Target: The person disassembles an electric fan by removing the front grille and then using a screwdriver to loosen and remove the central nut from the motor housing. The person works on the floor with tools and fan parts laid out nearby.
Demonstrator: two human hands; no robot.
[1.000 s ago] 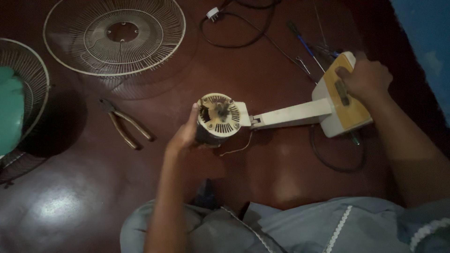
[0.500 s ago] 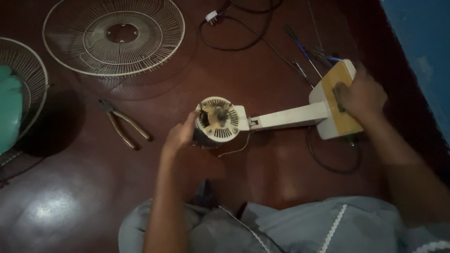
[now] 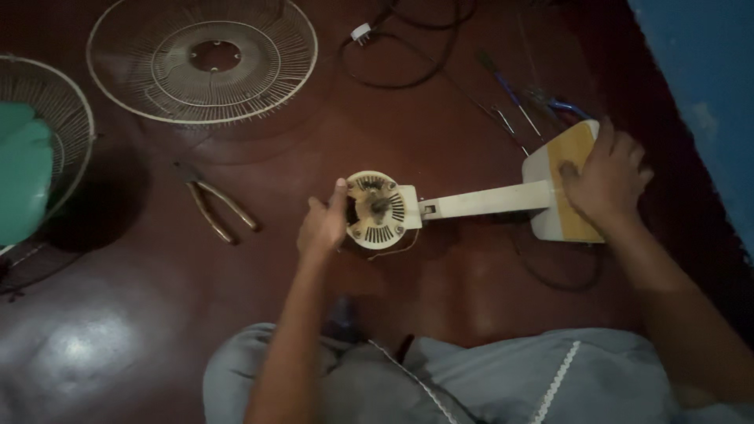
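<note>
1. Lying on its side on the dark red floor (image 3: 471, 290), the fan stand stretches from the round motor (image 3: 375, 209) across a pale neck (image 3: 483, 199) to the boxy base (image 3: 567, 182).
2. The left hand (image 3: 323, 226) wraps around the left side of the motor, thumb up against its rim, fingers closed on the housing.
3. The right hand (image 3: 605, 177) lies flat on the yellow-brown face of the base, fingers spread wide and pressing down, not curled around anything.
4. A pair of pliers (image 3: 214, 203) lies on the floor left of the motor, well apart from the left hand.
5. A round wire fan guard (image 3: 203, 61) lies flat at the upper left; a second guard (image 3: 47, 149) with a green blade in it shows at the left edge.
6. A black cable with a white plug (image 3: 360, 33) loops near the top, and thin screwdrivers (image 3: 510, 98) lie just above the base.
7. The person's grey clothing (image 3: 471, 377) fills the bottom of the view.
</note>
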